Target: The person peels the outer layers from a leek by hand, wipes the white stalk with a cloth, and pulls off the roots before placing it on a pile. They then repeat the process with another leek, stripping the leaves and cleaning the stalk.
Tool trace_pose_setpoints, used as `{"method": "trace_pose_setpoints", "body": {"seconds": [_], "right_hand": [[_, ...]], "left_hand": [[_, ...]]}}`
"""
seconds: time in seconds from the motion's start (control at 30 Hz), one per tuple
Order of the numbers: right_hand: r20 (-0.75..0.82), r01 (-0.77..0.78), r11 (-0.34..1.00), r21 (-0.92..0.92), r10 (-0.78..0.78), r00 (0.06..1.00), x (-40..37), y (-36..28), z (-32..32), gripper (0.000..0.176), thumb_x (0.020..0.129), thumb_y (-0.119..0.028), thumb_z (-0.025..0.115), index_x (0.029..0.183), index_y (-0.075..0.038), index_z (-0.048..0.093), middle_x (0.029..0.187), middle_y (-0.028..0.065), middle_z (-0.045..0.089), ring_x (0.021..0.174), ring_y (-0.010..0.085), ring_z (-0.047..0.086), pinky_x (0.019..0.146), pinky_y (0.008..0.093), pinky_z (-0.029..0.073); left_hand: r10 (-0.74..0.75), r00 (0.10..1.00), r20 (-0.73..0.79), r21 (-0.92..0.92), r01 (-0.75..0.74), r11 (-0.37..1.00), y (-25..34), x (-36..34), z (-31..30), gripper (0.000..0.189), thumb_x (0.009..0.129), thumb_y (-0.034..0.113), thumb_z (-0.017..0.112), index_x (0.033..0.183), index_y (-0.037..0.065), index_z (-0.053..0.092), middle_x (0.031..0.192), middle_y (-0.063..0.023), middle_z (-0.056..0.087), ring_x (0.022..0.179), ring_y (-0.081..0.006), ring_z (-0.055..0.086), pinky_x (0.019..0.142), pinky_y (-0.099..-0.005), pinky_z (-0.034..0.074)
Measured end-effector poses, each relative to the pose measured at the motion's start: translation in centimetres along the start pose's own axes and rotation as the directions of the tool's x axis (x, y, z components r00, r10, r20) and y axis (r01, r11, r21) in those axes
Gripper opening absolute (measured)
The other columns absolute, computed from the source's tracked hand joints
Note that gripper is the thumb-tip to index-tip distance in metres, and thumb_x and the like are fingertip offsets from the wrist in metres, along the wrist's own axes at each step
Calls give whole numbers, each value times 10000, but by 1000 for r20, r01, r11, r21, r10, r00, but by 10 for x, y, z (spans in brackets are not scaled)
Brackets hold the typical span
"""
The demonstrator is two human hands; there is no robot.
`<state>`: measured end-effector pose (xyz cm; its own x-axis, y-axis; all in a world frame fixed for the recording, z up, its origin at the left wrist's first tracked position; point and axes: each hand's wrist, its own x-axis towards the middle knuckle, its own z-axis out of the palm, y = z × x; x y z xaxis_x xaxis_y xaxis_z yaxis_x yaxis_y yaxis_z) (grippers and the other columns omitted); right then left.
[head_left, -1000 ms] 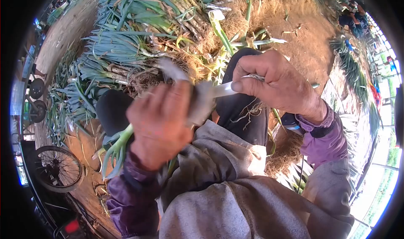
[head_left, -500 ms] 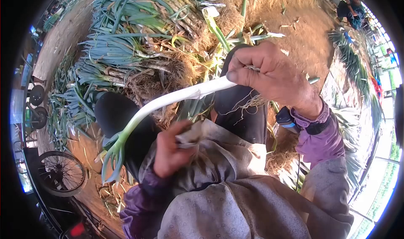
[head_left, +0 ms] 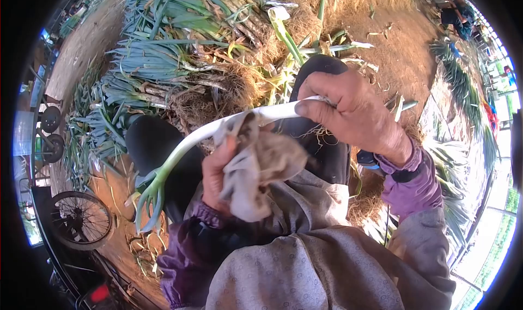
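Note:
My right hand (head_left: 351, 105) is closed around the root end of a long green onion (head_left: 199, 136), thumb pressed on its white stalk; thin roots dangle below the fist. The stalk curves down to the left, where its trimmed green leaves (head_left: 150, 201) hang over my knee. In my left hand (head_left: 219, 171) is a crumpled, greyish rag (head_left: 256, 168), partly smeared by motion. Its upper edge lies against the middle of the stalk and hides part of it. Some of my left fingers are covered by the cloth.
Heaped green onions (head_left: 158, 64) with tangled roots (head_left: 218, 94) lie beyond my knees. More onions (head_left: 463, 81) are piled at the right. A spoked wheel (head_left: 81, 223) stands at the left. Another person (head_left: 456, 18) is at the far right.
My left hand has brought the rag up from my lap against the stalk, where the cloth now spreads out. The right hand keeps its grip on the root end, almost in place.

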<state>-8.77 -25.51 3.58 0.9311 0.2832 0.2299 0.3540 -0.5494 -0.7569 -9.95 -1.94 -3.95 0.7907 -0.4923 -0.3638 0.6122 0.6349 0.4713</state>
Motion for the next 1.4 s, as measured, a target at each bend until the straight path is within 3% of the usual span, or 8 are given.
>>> {"method": "trace_pose_setpoints", "body": {"seconds": [0.23, 0.33, 0.37, 0.43, 0.73, 1.03, 1.13, 1.4], "right_hand": [[-55, 130, 988, -84, -135, 989, -5, 4, 10, 155, 843, -114, 701, 815, -13, 588, 628, 156, 549, 576, 320, 559, 524, 382, 417], [-33, 109, 993, -49, -111, 993, -6, 1, 3, 150, 850, -108, 697, 824, -12, 584, 644, 132, 550, 568, 275, 558, 521, 355, 413], [-31, 84, 996, -7, -84, 996, -5, -3, -3, 168, 849, -116, 690, 802, -8, 570, 633, 156, 545, 575, 313, 566, 527, 387, 421], [-38, 80, 997, 10, -79, 996, -4, 0, -9, 186, 849, -127, 680, 775, -3, 562, 628, 178, 543, 588, 347, 577, 541, 420, 436], [-99, 246, 905, -348, -296, 950, -50, 48, 56, 172, 787, -208, 628, 816, -67, 535, 644, 47, 476, 504, 204, 521, 421, 312, 403], [-402, -364, 922, 136, 387, 830, -162, 75, 72, 190, 778, -87, 638, 939, -3, 583, 759, 189, 618, 743, 373, 638, 657, 437, 512], [-650, -132, 915, 381, 367, 666, -193, 77, 93, 187, 859, -90, 616, 1012, -8, 547, 737, 142, 574, 706, 277, 600, 631, 403, 472], [-923, 100, 956, 275, 292, -250, -286, 93, 47, 91, 979, -140, 538, 955, -57, 511, 768, -8, 517, 680, 53, 454, 572, 236, 404]], "left_hand": [[-17, 999, -35, -5, 17, 1000, -20, 24, 13, 251, 871, 193, 596, 1023, -1, 644, 945, -119, 694, 817, -247, 690, 684, -357, 581], [274, 901, 336, 937, -350, 3, -7, 23, -11, 242, 853, 135, 594, 1035, -15, 652, 962, -132, 698, 836, -246, 691, 733, -356, 581], [358, 931, 64, 754, -280, 594, -20, 37, -51, 236, 841, 87, 595, 1043, -18, 660, 973, -124, 698, 839, -221, 687, 763, -318, 560], [433, 848, 305, 944, -328, -22, -9, 22, -83, 197, 851, 86, 583, 992, -19, 672, 933, -102, 697, 825, -195, 670, 738, -311, 538], [443, 763, 471, 779, -124, -615, 15, -13, -60, 322, 911, 148, 572, 1180, -29, 562, 953, -149, 679, 843, -216, 662, 796, -330, 535], [227, 377, 898, 436, -693, -574, 36, 45, 94, 392, 981, 159, 448, 1318, -41, 451, 1084, -188, 630, 958, -296, 636, 911, -374, 503], [-301, 786, 541, 789, -597, -141, 78, 140, 185, 379, 1001, 161, 417, 1310, -27, 529, 962, -77, 661, 819, -163, 646, 688, -234, 541], [-573, 143, 807, 352, -896, 272, -188, -19, 341, 593, 770, -10, 681, 1337, 44, 518, 931, -109, 640, 662, -98, 618, 635, -230, 547]]}}
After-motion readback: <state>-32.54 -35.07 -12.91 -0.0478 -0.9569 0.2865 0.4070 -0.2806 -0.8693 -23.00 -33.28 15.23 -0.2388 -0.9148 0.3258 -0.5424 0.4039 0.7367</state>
